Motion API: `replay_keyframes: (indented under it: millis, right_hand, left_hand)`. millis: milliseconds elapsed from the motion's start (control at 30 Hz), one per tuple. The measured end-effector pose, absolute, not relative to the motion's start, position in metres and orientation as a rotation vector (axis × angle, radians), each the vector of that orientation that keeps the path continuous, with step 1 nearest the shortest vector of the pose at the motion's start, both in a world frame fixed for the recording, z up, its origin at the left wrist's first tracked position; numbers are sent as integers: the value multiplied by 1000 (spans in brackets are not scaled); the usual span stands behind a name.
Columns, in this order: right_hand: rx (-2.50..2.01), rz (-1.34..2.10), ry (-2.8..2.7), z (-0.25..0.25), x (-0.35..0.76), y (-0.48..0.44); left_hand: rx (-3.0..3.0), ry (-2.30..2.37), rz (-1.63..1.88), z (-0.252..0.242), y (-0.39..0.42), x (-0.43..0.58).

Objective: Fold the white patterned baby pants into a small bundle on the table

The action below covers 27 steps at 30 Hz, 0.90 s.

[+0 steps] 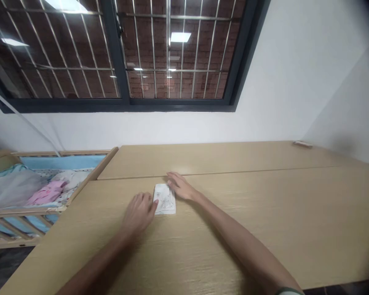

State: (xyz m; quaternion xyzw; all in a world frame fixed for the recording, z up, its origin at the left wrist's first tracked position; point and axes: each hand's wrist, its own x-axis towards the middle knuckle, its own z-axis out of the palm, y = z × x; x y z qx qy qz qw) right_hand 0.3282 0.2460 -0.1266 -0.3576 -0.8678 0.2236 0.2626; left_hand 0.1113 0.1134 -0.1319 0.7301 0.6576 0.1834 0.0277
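A small white rectangular paper item with faint line drawings, perhaps a folded sheet or booklet, lies flat on the pale wooden tabletop. At its left edge is my left hand, palm down, with fingers loosely bent and the thumb apart, its tip at the paper's edge. My right hand reaches over the upper right corner, fingers stretched out and nothing held in them. Whether either hand presses on the paper cannot be made out.
To the left stands a wooden crib with blue lining and a pink cloth. A seam crosses the tabletop behind my hands. A small flat object lies at the far right edge. Beyond are a white wall and a barred window.
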Motion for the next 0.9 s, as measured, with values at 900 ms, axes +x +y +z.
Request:
replay_keyframes:
  millis: [900]
  right_hand:
    - [-926,1178,-2362,-69,240,40]
  left_hand:
    - [1776,1789,557,-90,-57,9]
